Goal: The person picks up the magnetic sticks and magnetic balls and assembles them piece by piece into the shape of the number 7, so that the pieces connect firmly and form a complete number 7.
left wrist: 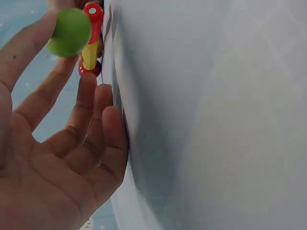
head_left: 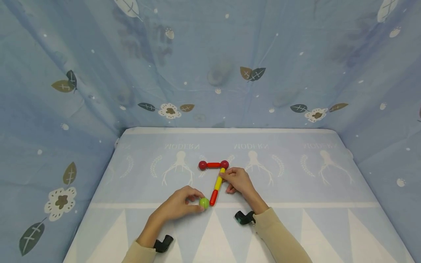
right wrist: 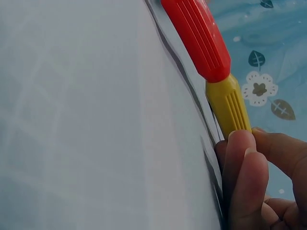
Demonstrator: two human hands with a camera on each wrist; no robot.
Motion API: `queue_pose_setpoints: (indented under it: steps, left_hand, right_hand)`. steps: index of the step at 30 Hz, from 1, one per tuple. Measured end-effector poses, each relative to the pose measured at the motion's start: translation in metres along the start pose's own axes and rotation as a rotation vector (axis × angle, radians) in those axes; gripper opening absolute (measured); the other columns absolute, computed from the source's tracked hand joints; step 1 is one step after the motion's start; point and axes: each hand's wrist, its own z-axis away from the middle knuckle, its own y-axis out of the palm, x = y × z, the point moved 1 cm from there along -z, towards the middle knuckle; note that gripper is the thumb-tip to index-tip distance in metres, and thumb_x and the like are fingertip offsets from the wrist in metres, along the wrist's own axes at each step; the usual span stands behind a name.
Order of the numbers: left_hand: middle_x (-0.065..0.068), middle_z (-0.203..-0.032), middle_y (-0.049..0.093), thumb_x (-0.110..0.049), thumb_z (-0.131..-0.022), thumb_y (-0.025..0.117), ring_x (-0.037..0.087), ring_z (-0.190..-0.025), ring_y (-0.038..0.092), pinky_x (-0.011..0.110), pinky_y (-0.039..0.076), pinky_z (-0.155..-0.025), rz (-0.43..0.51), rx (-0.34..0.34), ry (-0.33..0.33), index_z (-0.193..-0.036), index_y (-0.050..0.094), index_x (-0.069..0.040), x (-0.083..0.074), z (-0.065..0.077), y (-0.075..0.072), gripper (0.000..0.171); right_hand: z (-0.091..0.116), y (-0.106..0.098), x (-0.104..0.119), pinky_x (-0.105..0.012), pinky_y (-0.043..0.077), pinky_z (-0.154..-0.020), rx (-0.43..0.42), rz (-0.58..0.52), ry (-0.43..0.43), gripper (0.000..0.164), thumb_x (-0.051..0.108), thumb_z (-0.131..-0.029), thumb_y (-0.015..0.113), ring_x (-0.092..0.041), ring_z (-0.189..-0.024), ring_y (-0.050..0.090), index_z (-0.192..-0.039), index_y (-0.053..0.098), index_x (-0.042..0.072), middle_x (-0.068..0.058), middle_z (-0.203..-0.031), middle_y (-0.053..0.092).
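Between thumb and forefinger, my left hand (head_left: 180, 203) pinches a green ball (head_left: 204, 203) just left of a red rod's lower end. My right hand (head_left: 240, 180) pinches a yellow rod (head_left: 219, 179) near its upper part. The lower red rod (head_left: 213, 197) joins the yellow one end to end, as the right wrist view shows up close. At the yellow rod's top sits a dark red ball (head_left: 224, 164). From there a short red rod (head_left: 213, 165) runs left to a second dark red ball (head_left: 202, 165). In the left wrist view the green ball (left wrist: 69, 32) is apart from the red rod's end.
The pieces lie on a table with a pale blue and white patterned cloth (head_left: 296, 175). Blue printed curtains (head_left: 210, 73) enclose the back and both sides. A black wrist camera (head_left: 244, 217) sits at the right wrist, another black device (head_left: 163, 244) at the left.
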Motion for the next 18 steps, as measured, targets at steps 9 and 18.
queue_pose_setpoints:
  steps: [9,18]
  left_hand:
    - [-0.005,-0.106,0.063,-0.041,-0.083,0.082,0.016,-0.100,0.058,0.039,0.048,-0.090,-0.033,0.071,0.017,-0.106,0.074,-0.024,-0.0016,-0.0003,0.0031,0.030]
    - [-0.004,-0.095,0.060,-0.038,-0.080,0.085,0.016,-0.090,0.054,0.032,0.046,-0.081,-0.084,0.070,0.042,-0.100,0.074,-0.022,-0.0060,-0.0034,0.0088,0.028]
  right_hand:
    - [-0.0011,-0.0009,-0.0016,-0.028,0.051,-0.044,0.010,-0.023,0.007,0.038,0.037,-0.088,0.079,-0.022,-0.044,0.062,-0.098,0.067,0.002,-0.008,-0.080,0.072]
    - [-0.0026,-0.0005,-0.0022,-0.028,0.051,-0.045,0.029,-0.033,0.009,0.038,0.038,-0.088,0.078,-0.020,-0.044,0.061,-0.098,0.068,0.002,-0.009,-0.081,0.073]
